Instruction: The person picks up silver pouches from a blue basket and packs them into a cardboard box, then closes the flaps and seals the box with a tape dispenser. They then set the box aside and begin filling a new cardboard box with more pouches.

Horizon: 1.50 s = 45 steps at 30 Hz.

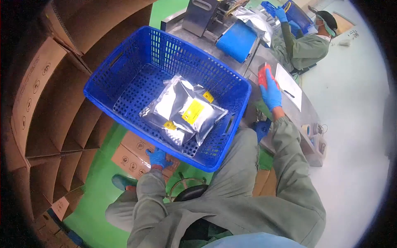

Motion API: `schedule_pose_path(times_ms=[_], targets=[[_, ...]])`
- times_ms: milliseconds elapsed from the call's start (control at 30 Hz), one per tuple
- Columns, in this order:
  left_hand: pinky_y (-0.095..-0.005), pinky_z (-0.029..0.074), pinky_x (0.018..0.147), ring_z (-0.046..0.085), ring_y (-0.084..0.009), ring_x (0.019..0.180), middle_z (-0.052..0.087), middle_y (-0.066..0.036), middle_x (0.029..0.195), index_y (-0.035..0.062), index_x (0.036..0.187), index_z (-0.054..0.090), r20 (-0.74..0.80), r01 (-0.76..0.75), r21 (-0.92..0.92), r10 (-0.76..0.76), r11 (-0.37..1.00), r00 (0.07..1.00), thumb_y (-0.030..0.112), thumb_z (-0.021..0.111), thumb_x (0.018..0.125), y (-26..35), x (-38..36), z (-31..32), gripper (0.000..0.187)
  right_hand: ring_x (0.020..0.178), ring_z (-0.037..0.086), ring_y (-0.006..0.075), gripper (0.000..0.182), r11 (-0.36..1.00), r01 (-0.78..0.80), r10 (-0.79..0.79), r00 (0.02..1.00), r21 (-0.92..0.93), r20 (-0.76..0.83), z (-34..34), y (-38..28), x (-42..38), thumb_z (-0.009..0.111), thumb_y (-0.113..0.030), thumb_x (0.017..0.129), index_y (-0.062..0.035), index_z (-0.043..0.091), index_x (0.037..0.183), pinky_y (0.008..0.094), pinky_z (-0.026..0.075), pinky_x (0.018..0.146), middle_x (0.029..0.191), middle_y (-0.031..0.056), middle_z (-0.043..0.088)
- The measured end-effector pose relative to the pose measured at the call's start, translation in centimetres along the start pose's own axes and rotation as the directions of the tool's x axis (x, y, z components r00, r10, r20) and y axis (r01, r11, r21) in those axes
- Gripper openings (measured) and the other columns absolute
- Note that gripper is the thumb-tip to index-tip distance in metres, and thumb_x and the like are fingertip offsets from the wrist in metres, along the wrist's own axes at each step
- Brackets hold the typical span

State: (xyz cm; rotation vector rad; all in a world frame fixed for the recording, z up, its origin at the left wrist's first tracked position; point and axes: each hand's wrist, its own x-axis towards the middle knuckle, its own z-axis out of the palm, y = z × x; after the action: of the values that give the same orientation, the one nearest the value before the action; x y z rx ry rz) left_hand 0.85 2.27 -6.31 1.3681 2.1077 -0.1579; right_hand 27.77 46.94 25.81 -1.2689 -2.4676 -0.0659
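My left hand [157, 158], in a blue glove, is beside the lower rim of a blue plastic basket [111, 108]. Its fingers are spread over a flat-topped cardboard box [131, 155] on the floor. Silver foil pouches [169, 102] with yellow labels lie in a loose pile inside the basket. To the right of the basket, my blue-gloved right hand [271, 94] is closed around a red object [262, 74] above the metal table [308, 118]. The glove covers much of the red object, so I cannot tell its kind.
Open cardboard boxes [49, 111] are stacked along the left. A machine with a blue conveyor belt [237, 40] stands beyond the basket. On the table lies a white sheet with a pen [289, 94]. A co-worker [306, 49] handles a blue bin [298, 17] at top right.
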Motion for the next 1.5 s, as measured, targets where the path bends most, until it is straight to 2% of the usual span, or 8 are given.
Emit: schedule_pose_path(times_ms=[333,567,867,967,1200,1233,1333,1500], targets=[[-0.0785,0.018,0.098,0.026,-0.0273,0.142,0.033,-0.002,0.151,0.0221,0.137,0.048,-0.166,-0.052,-0.067,0.041,0.996,0.985,0.053,0.084,0.053,-2.5,-5.2,-0.3,0.097,0.108,0.059,0.0404,0.073,0.999,-0.033,0.031,0.995,0.013,0.090,-0.7,-4.2,-0.1,0.061,-0.021,0.086,-0.0240,0.026,0.150,0.0469,0.049,0.089,0.121,0.0211,0.058],[-0.0753,0.025,0.099,0.026,-0.0266,0.143,0.030,-0.004,0.153,0.0227,0.144,0.039,-0.176,0.330,-0.113,-0.346,0.937,0.922,0.048,0.076,0.069,-3.5,-8.4,-0.8,0.088,0.118,0.055,0.0368,0.073,0.981,0.089,-0.089,0.996,0.173,-0.012,-0.9,-6.1,-2.0,0.063,-0.014,0.086,-0.0202,0.030,0.150,0.0436,0.044,0.098,0.133,0.0199,0.054],[-0.0424,0.042,0.103,0.053,-0.0361,0.122,0.055,-0.019,0.132,0.0091,0.138,0.047,-0.070,0.290,-0.352,-0.334,0.890,0.940,0.055,0.057,0.084,-12.4,-21.9,-10.0,0.072,0.111,0.057,0.0380,0.068,0.382,0.775,-0.696,0.600,0.504,-0.395,-8.0,-38.8,-3.1,0.066,-0.010,0.084,-0.0128,0.038,0.145,0.0409,0.047,0.094,0.124,0.0188,0.057],[-0.0438,0.042,0.103,0.052,-0.0348,0.123,0.055,-0.021,0.131,0.0084,0.137,0.049,-0.407,0.046,-0.721,-0.476,0.692,0.779,0.056,0.054,0.085,-13.2,-24.9,-9.6,0.071,0.105,0.057,0.0395,0.067,0.352,0.828,-0.684,0.546,0.436,-0.484,-7.4,-51.2,0.1,0.066,-0.017,0.084,-0.0211,0.038,0.145,0.0437,0.049,0.089,0.110,0.0179,0.060],[-0.0418,0.039,0.106,0.048,-0.0342,0.127,0.048,-0.017,0.140,0.0086,0.137,0.049,-0.107,0.306,-0.600,-0.453,0.740,0.885,0.052,0.050,0.089,-15.9,-25.2,-7.7,0.065,0.106,0.059,0.0384,0.061,0.426,0.889,-0.798,0.456,0.166,-0.394,-4.5,-70.6,8.2,0.063,-0.025,0.085,-0.0243,0.040,0.141,0.0467,0.050,0.089,0.111,0.0179,0.062],[-0.0412,0.039,0.107,0.047,-0.0341,0.129,0.047,-0.017,0.142,0.0087,0.137,0.049,-0.217,0.227,-0.609,-0.435,0.760,0.874,0.051,0.050,0.090,-16.6,-24.6,-7.4,0.064,0.096,0.063,0.0380,0.055,0.595,0.802,-0.760,0.580,0.045,-0.292,-4.8,-71.8,7.9,0.061,-0.023,0.085,-0.0198,0.044,0.138,0.0473,0.052,0.084,0.108,0.0174,0.063],[-0.0408,0.035,0.110,0.044,-0.0338,0.131,0.046,-0.017,0.143,0.0071,0.139,0.047,-0.292,0.103,-0.733,-0.448,0.672,0.845,0.050,0.049,0.091,-18.4,-24.8,-8.7,0.064,0.082,0.059,0.0345,0.034,0.368,0.930,-0.674,0.279,0.017,-0.683,-6.1,-72.3,4.0,0.055,-0.010,0.076,-0.0067,0.060,0.110,0.0462,0.048,0.071,0.088,0.0157,0.061],[-0.0409,0.037,0.108,0.048,-0.0336,0.128,0.049,-0.016,0.140,0.0073,0.137,0.049,-0.330,0.146,-0.632,-0.435,0.761,0.838,0.052,0.049,0.090,-21.3,-24.1,-9.3,0.065,0.101,0.061,0.0350,0.036,0.225,0.952,-0.751,0.306,0.209,-0.585,-7.7,-62.2,-6.1,0.064,-0.017,0.084,-0.0097,0.062,0.120,0.0433,0.048,0.087,0.107,0.0174,0.064]])
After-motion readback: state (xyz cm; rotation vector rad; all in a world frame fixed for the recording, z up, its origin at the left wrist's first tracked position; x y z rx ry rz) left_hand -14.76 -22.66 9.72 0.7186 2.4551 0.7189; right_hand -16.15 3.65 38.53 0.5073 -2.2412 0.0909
